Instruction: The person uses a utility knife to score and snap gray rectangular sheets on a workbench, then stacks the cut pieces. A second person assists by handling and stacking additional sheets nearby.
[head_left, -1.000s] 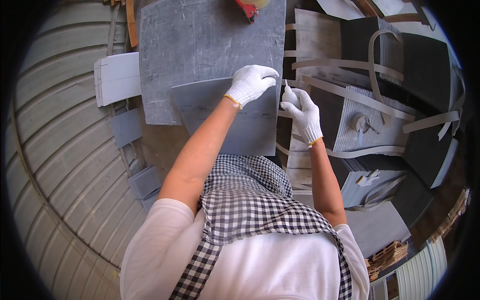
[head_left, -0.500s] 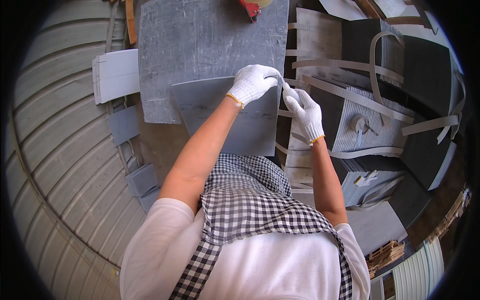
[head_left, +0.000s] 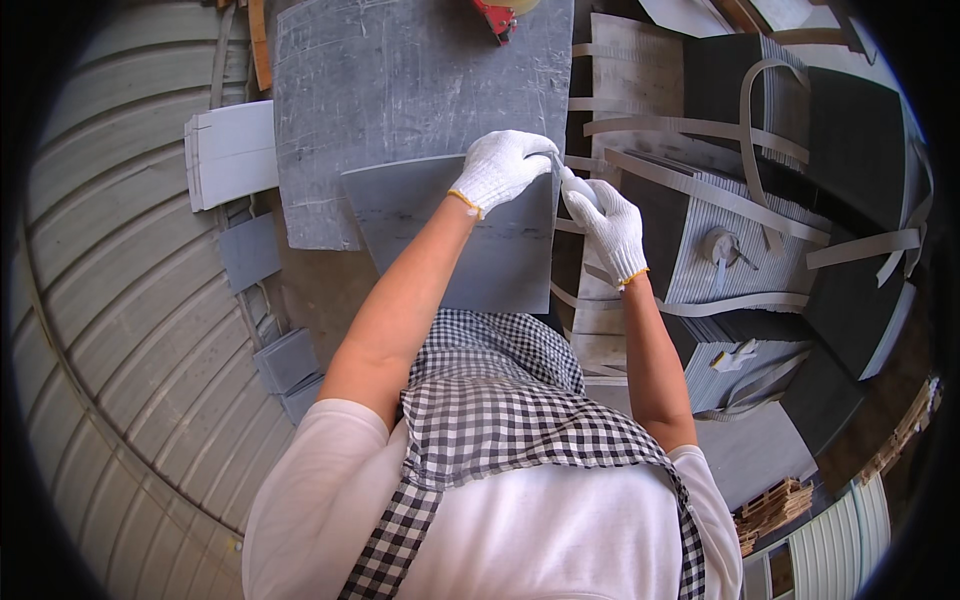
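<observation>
Here, in the head view, a grey slate-like sheet (head_left: pixel 460 240) is seen lying on a larger grey board (head_left: pixel 400 90), its near edge reaching toward the checked apron (head_left: pixel 490 400). The left hand (head_left: pixel 503 168), in a white glove, is laid on the far right corner of the sheet; its fingers are curled and pressed together over that corner, so that the sheet is gripped or held down there. The right hand (head_left: pixel 608 225), also gloved in white, is raised just beside the sheet's right edge, and a small pale tool (head_left: pixel 572 180) is pinched between its thumb and fingers, the tip being pointed at the corner under the left hand. Whether the tip touches the sheet cannot be told.

Faint lines can be made out across the sheet's upper part, yet no finished cut or break is shown. The work at the corner is judged to be in hand and not completed; the sheet is whole and lies flat on the board.

To the right, stacks of dark sheets bound with pale straps (head_left: pixel 760 230) are seen, well apart from the board's left side, where a few small grey offcuts (head_left: pixel 250 250) and a pile of pale panels (head_left: pixel 230 155) are lying. A red object (head_left: pixel 495 15) is seen at the board's far edge; its kind cannot be told.
</observation>
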